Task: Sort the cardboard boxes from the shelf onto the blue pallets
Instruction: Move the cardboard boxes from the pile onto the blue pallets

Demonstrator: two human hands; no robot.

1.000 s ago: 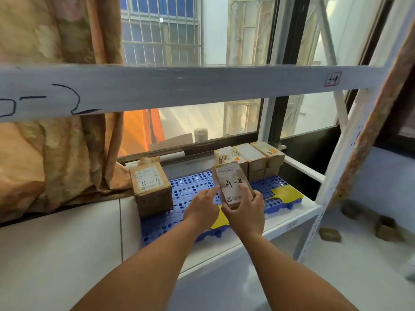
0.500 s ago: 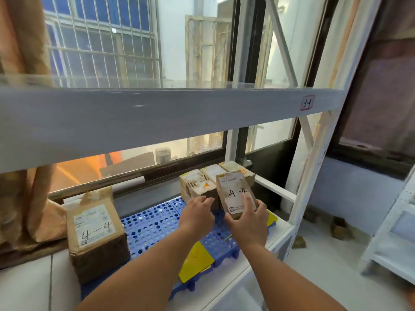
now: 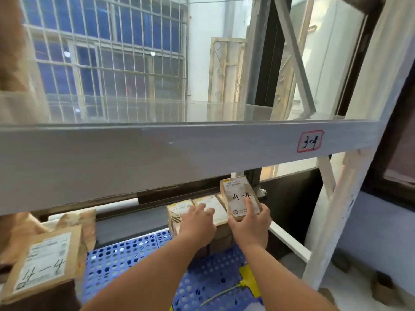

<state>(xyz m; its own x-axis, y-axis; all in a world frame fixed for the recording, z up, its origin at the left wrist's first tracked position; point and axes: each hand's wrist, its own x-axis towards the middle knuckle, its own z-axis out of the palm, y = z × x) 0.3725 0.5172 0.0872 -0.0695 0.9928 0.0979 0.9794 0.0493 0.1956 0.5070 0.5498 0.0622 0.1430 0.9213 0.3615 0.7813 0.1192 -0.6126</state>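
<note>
A small cardboard box (image 3: 238, 196) marked "4-4" stands tilted on top of the stacked boxes at the back of the blue pallet (image 3: 125, 254). My right hand (image 3: 251, 225) grips its lower end, thumb on the label. My left hand (image 3: 197, 225) lies flat on the stacked boxes (image 3: 179, 209) beside it, fingers spread and holding nothing. A bigger box (image 3: 42, 263), also marked "4-4", sits at the pallet's left edge.
A grey shelf beam (image 3: 157, 158) tagged "3-4" crosses just above the boxes. A white upright post (image 3: 336, 216) stands to the right. A yellow card (image 3: 249, 281) lies on the pallet's front. Small boxes lie on the floor (image 3: 381, 286) at right. A window is behind.
Both hands carried the small "4-4" box back and up onto the rear stack. My left hand shifted from the box onto the stacked boxes. The view moved closer and rightward.
</note>
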